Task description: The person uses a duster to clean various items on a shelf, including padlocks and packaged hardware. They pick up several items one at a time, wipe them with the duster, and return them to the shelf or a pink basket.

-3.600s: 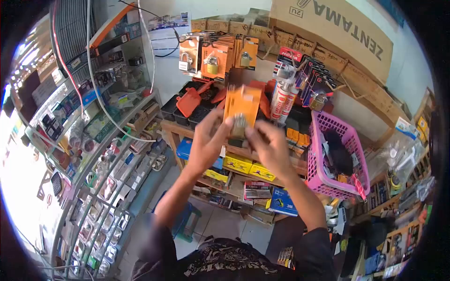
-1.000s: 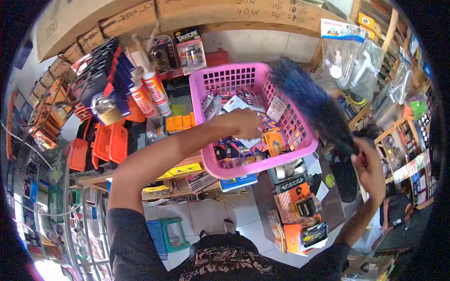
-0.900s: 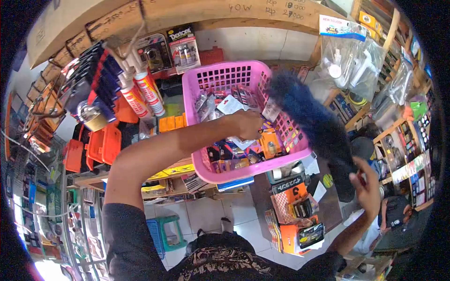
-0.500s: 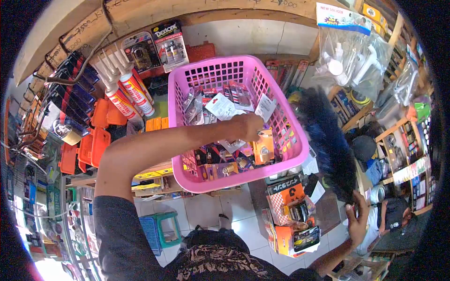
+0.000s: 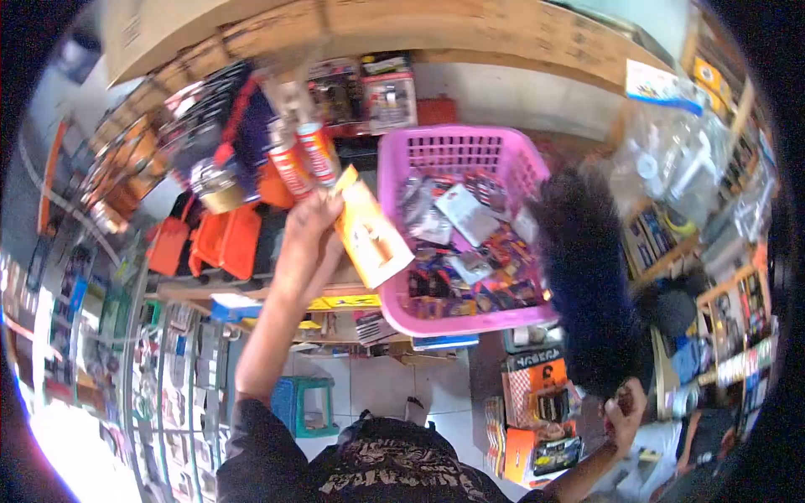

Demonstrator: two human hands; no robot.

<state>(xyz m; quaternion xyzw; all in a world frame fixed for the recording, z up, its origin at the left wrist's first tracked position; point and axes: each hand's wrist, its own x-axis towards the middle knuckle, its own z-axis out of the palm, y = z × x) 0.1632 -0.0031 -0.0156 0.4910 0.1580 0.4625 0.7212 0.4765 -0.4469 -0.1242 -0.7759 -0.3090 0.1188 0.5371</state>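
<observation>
The left hand (image 5: 309,239) is up and clenched on an orange card pack (image 5: 371,239), fingers wrapped round its upper end, the pack tilting down and away from the grip toward the pink basket (image 5: 394,163). The pack's lower corner sits just at the basket's near-left rim; whether it touches is hard to tell through the blur. Above the left hand's knuckles hang 2 sealant tubes (image 5: 303,159) and a brass padlock (image 5: 220,194), with orange trays (image 5: 220,241) just off to the hand's outer side. Low down, the right hand (image 5: 625,412) is fisted round the handle of a dark feather duster (image 5: 587,277), whose bushy head rises from the grip and stands beside the basket's right wall. The basket is full of small carded packets (image 5: 470,243).
</observation>
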